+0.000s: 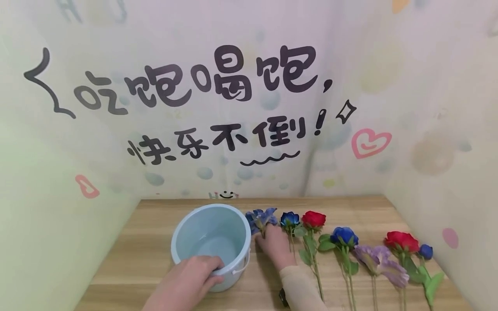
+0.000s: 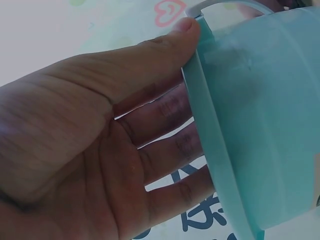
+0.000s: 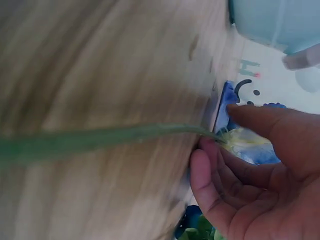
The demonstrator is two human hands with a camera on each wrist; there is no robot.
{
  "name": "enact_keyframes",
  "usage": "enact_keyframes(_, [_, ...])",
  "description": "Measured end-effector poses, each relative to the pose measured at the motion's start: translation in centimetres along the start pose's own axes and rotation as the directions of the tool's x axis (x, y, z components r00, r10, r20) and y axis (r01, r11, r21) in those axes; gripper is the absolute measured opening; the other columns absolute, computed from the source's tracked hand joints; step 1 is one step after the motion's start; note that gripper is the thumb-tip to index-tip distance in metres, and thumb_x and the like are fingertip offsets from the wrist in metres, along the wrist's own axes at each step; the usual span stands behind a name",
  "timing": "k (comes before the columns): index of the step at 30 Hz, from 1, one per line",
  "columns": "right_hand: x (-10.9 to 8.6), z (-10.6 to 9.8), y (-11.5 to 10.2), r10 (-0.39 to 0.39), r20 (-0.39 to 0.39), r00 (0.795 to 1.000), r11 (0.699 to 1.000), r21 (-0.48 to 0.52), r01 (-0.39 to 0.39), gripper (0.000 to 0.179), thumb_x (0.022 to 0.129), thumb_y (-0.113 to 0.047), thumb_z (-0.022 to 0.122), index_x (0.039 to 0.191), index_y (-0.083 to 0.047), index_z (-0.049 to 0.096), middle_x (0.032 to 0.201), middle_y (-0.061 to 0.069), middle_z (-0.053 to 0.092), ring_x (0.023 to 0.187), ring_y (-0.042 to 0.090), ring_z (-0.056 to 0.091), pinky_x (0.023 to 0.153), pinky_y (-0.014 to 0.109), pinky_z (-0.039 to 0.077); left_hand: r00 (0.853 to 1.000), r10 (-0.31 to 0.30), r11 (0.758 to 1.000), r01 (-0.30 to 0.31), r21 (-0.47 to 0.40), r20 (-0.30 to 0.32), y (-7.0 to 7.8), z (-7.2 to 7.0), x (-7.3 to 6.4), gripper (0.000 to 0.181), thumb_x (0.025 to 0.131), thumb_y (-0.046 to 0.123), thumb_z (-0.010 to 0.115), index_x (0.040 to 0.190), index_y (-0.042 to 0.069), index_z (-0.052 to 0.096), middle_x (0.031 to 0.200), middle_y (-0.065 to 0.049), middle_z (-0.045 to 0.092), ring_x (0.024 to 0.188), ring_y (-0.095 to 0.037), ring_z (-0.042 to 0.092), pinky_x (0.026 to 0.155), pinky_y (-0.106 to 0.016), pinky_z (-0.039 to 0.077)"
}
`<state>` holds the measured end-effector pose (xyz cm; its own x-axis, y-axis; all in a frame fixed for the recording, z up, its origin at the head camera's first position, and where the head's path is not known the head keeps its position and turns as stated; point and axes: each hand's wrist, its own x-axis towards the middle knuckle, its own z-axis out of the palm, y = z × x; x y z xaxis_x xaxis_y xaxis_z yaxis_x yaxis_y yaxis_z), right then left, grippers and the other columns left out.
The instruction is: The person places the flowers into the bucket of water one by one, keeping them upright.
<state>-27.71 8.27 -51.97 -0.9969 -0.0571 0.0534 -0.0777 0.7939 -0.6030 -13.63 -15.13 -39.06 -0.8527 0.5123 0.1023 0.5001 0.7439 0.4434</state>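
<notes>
A light blue bucket (image 1: 238, 224) with a white handle stands on the table, and my left hand (image 1: 190, 276) grips its near rim. The fingers go inside the bucket, with the thumb against the rim from outside. Beside the bucket lies a blue-violet artificial flower (image 1: 256, 219). My right hand (image 1: 276, 246) is at the top of its stem. In the right wrist view, the green stem (image 3: 110, 140) runs up to the curled fingertips (image 3: 201, 167), while the thumb stays apart from them, above the stem. Part of the bloom shows behind the hand.
Right of my right hand lie a blue rose (image 1: 289, 219), a red rose (image 1: 313, 219), another blue rose (image 1: 344, 236), a lilac flower (image 1: 383, 263), a second red rose (image 1: 401, 242) and a blue bud (image 1: 426, 252). Printed walls enclose the wooden table (image 1: 128, 263).
</notes>
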Motion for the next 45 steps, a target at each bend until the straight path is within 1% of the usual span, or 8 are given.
enact_keyframes(4, [-0.2, 0.0, 0.4, -0.047, -0.055, 0.997, 0.998, -0.042, 0.045, 0.041, 0.093, -0.006, 0.073, 0.063, -0.013, 0.046, 0.057, 0.001, 0.044, 0.053, 0.018, 0.047, 0.05, 0.033, 0.041, 1.0, -0.015, 1.0, 0.016, -0.016, 0.015, -0.1, 0.1, 0.1, 0.009, 0.096, 0.027, 0.077, 0.094, 0.021, 0.071, 0.08, 0.02, 0.058, 0.068, 0.0, 0.047, 0.062, -0.025, 0.045])
enact_keyframes(13, [-0.1, -1.3, 0.9, -0.066, -0.094, 0.993, 0.993, 0.091, 0.075, 0.023, 0.092, 0.001, 0.071, 0.075, -0.008, 0.059, 0.066, 0.001, 0.055, 0.059, 0.015, 0.05, 0.053, 0.03, 0.044, 0.997, -0.035, 0.997, 0.04, -0.071, 0.069, -0.5, 0.1, 0.1, 0.01, 0.097, 0.026, 0.076, 0.099, 0.017, 0.073, 0.089, 0.015, 0.068, 0.072, 0.001, 0.052, 0.064, -0.027, 0.049])
enact_keyframes(19, [1.1, -5.7, -0.7, -0.14, -0.154, 0.978, 0.97, 0.179, 0.167, 0.006, 0.096, -0.003, 0.072, 0.092, 0.0, 0.07, 0.074, 0.005, 0.067, 0.062, 0.015, 0.059, 0.059, 0.034, 0.052, 1.0, -0.002, 0.998, 0.004, -0.065, 0.031, -0.8, 0.2, 0.1, 0.009, 0.096, 0.025, 0.077, 0.096, 0.018, 0.071, 0.087, 0.017, 0.065, 0.072, 0.002, 0.051, 0.063, -0.026, 0.048])
enact_keyframes(25, [0.9, -11.3, -3.5, -0.121, -0.242, 0.963, 0.934, 0.301, 0.193, 0.011, 0.1, -0.01, 0.072, 0.101, 0.0, 0.07, 0.077, 0.005, 0.069, 0.064, 0.014, 0.06, 0.06, 0.031, 0.05, 0.997, 0.006, 0.997, 0.0, -0.081, 0.076, -1.2, 0.5, 0.1, 0.009, 0.096, 0.024, 0.078, 0.095, 0.018, 0.071, 0.086, 0.017, 0.063, 0.073, 0.002, 0.05, 0.066, -0.025, 0.049])
enact_keyframes(29, [0.6, -15.2, -5.6, -0.148, -0.293, 0.945, 0.893, 0.37, 0.255, 0.013, 0.102, -0.012, 0.071, 0.106, 0.0, 0.069, 0.083, 0.009, 0.07, 0.069, 0.025, 0.065, 0.057, 0.027, 0.05, 0.995, -0.007, 0.996, 0.016, -0.092, 0.098, -1.3, 0.5, 0.4, 0.01, 0.096, 0.024, 0.078, 0.096, 0.017, 0.071, 0.086, 0.016, 0.064, 0.073, 0.001, 0.051, 0.067, -0.025, 0.05])
enact_keyframes(39, [-1.6, -20.9, -10.8, -0.273, -0.487, 0.83, 0.773, 0.403, 0.491, 0.017, 0.101, -0.015, 0.075, 0.114, -0.006, 0.068, 0.093, 0.009, 0.074, 0.073, 0.021, 0.069, 0.065, 0.025, 0.059, 0.997, 0.009, 0.996, -0.002, -0.084, 0.082, -1.0, 0.5, 0.4, 0.01, 0.097, 0.024, 0.077, 0.095, 0.017, 0.07, 0.084, 0.017, 0.063, 0.072, 0.002, 0.05, 0.065, -0.025, 0.048])
enact_keyframes(42, [-2.5, -21.3, -12.1, -0.294, -0.501, 0.814, 0.716, 0.45, 0.534, 0.018, 0.101, -0.015, 0.075, 0.116, -0.007, 0.069, 0.096, 0.009, 0.074, 0.074, 0.019, 0.069, 0.066, 0.028, 0.06, 0.997, 0.016, 0.997, -0.011, -0.073, 0.075, -0.9, 0.5, 0.4, 0.01, 0.097, 0.024, 0.078, 0.095, 0.016, 0.071, 0.085, 0.016, 0.063, 0.072, 0.002, 0.05, 0.065, -0.025, 0.049])
enact_keyframes(45, [-2.8, -21.3, -13.2, -0.306, -0.534, 0.788, 0.628, 0.509, 0.589, 0.013, 0.101, -0.011, 0.074, 0.111, -0.004, 0.069, 0.096, 0.01, 0.073, 0.074, 0.019, 0.069, 0.067, 0.029, 0.06, 0.997, 0.003, 0.998, 0.002, -0.068, 0.078, -0.9, 0.5, 0.4, 0.01, 0.096, 0.024, 0.078, 0.096, 0.016, 0.072, 0.085, 0.016, 0.064, 0.073, 0.002, 0.051, 0.066, -0.026, 0.049])
